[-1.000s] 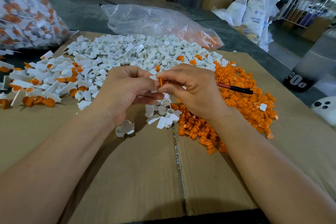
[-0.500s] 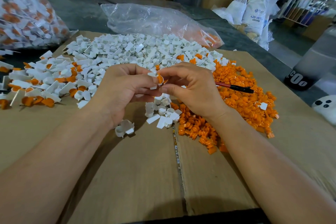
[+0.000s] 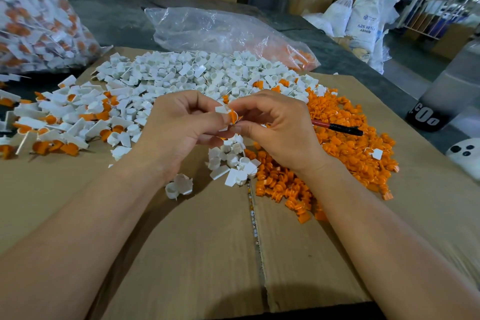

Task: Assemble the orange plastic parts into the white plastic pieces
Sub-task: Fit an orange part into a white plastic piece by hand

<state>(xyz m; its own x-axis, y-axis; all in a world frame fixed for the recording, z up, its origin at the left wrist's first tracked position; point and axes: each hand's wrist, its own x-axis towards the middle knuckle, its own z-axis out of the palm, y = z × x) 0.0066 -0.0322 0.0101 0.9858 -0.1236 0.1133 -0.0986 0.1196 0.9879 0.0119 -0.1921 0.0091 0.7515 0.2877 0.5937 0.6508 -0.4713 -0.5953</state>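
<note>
Both hands were raised together above the cardboard sheet (image 3: 194, 241), fingertips meeting. Left hand (image 3: 179, 125): fingers curled, pinching a white piece (image 3: 221, 109). Right hand (image 3: 280, 130): thumb and forefinger pinching an orange part (image 3: 233, 116). The orange part sat against the white piece, its rounded edge turned toward the right hand. Fingers covered most of both items, so the long axis could not be determined.

Loose stock on the cardboard sheet:
- White pile (image 3: 207, 73), far centre, pieces lying at random headings.
- Orange pile (image 3: 350, 148), right side, with a marker pen (image 3: 337, 127) lying on it, cap end pointing right.
- Assembled units (image 3: 59, 125), left side, white bodies with orange inserts.

Containers on the table (image 3: 117, 15):
- Clear bag (image 3: 213, 28), behind the white pile, lying flat and mostly slack; orange parts collected in its right end.
- Large bag (image 3: 31, 21), far left, filled with white-and-orange units.
</note>
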